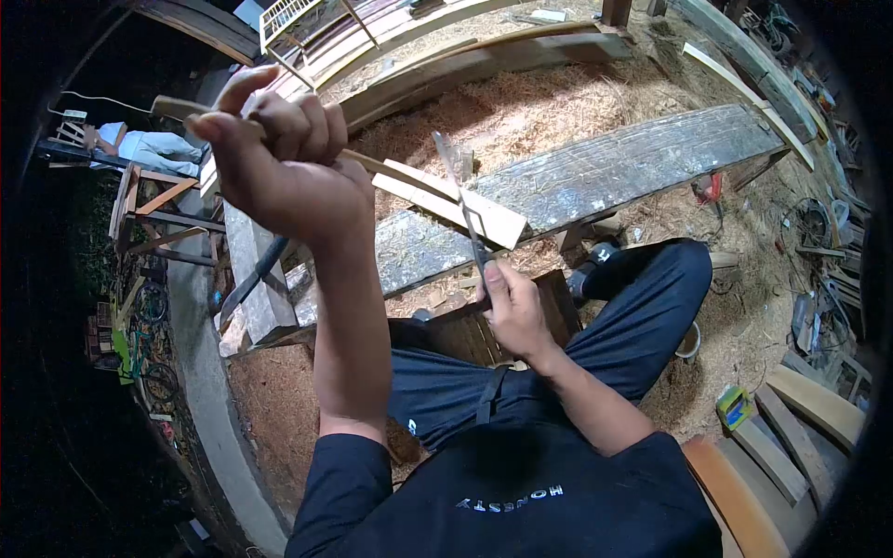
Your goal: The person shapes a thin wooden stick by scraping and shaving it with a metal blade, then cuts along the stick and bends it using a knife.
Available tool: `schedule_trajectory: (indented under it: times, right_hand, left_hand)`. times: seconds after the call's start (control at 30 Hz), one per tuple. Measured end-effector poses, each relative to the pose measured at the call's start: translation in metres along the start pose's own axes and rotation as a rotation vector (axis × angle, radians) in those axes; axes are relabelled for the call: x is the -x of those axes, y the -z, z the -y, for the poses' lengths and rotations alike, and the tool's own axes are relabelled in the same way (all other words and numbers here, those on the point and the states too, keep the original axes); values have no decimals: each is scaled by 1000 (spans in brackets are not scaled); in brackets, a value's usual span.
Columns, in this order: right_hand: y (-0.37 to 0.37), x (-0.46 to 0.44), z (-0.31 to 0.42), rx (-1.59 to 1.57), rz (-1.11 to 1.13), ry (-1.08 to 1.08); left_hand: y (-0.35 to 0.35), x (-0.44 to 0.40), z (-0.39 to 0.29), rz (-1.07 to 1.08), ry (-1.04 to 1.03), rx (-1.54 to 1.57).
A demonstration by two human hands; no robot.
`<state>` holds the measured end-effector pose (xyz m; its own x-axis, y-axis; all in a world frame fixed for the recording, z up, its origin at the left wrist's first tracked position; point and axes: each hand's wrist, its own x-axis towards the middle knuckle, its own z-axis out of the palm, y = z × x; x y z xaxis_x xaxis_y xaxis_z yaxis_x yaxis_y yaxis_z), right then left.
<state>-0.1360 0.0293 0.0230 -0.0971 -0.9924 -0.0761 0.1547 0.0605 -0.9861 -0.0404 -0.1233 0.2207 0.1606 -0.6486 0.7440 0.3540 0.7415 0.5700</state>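
Note:
My left hand point(288, 158) is raised at the upper left, its fingers closed around a thin wooden strip point(173, 108) whose ends stick out on both sides. In front of my body, my right hand point(513, 309) grips the handle of a long, narrow metal blade point(448, 167), which points up and away from me. Behind the blade, a pale wooden board point(493, 221) lies on the worn bench point(595, 181). The blade passes in front of this board; whether they touch is unclear.
A blue-black tool point(251, 284) lies on the bench's left end. Wood shavings cover the ground point(558, 102) beyond. A red-handled tool point(711, 189) is under the bench at the right. Boards point(819, 405) and a yellow-green packet point(735, 407) lie at the lower right.

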Motion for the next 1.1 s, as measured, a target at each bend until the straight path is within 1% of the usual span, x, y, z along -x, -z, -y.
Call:
schedule_trajectory:
  times: [0.03,0.07,0.13,0.2,0.27,0.3,0.37,0.4,0.47,0.5,0.53,0.57,0.67,0.7,0.73,0.8,0.83,0.93,1.0,1.03,1.07,1.1]
  right_hand:
    - [-3,-1,0,115,-35,106]
    - [-5,-1,0,230,-69,210]
    - [-7,-1,-1,241,-73,175]
    - [-6,-3,-17,8,12,-109]
    - [-3,-6,-24,-38,20,-216]
    - [-3,-9,-21,-82,65,-193]
    - [-7,-14,1,-5,86,-121]
    - [-8,-15,9,-5,81,-126]
    - [-10,-18,16,39,60,-65]
    - [-11,-19,-5,-43,37,-78]
    - [-8,-16,-16,-45,35,-83]
    - [-4,-12,-25,-50,16,-204]
    - [-6,-12,-25,-153,25,-380]
    - [-11,-13,-16,-106,14,-213]
    - [-14,-17,-5,-52,5,-35]
    - [-16,-17,0,52,-26,-69]
    - [-15,-16,-10,5,-16,-162]
    - [-11,-20,2,21,-19,-154]
    - [-16,-20,12,87,-78,-100]
    - [-16,-19,12,161,-42,41]
    - [-15,-20,9,161,-47,48]
    - [-15,-17,3,149,-12,-20]
  left_hand:
    - [-1,2,1,-17,-35,-30]
    - [-3,4,0,-15,-27,-32]
    - [-7,6,-2,-28,-82,-82]
    - [-6,7,-4,-65,-98,-133]
    - [5,5,-4,-66,-46,-90]
    - [11,5,-3,-46,-46,-76]
    - [20,3,-4,-23,-21,-19]
    - [23,4,-4,-5,-5,38]
    - [27,4,-5,37,3,71]
    - [29,5,-6,70,1,80]
    - [32,5,-6,101,0,89]
    - [32,4,-6,147,0,137]
    - [23,11,-10,130,10,200]
    - [18,14,-15,88,50,160]
    - [19,14,-14,90,48,167]
    - [24,14,-14,83,44,151]
    - [25,13,-15,86,50,150]
    - [31,10,-14,63,62,161]
    - [43,6,-12,80,76,190]
    - [43,6,-10,89,76,200]
    - [44,6,-8,107,59,230]
    - [47,8,-9,118,51,250]
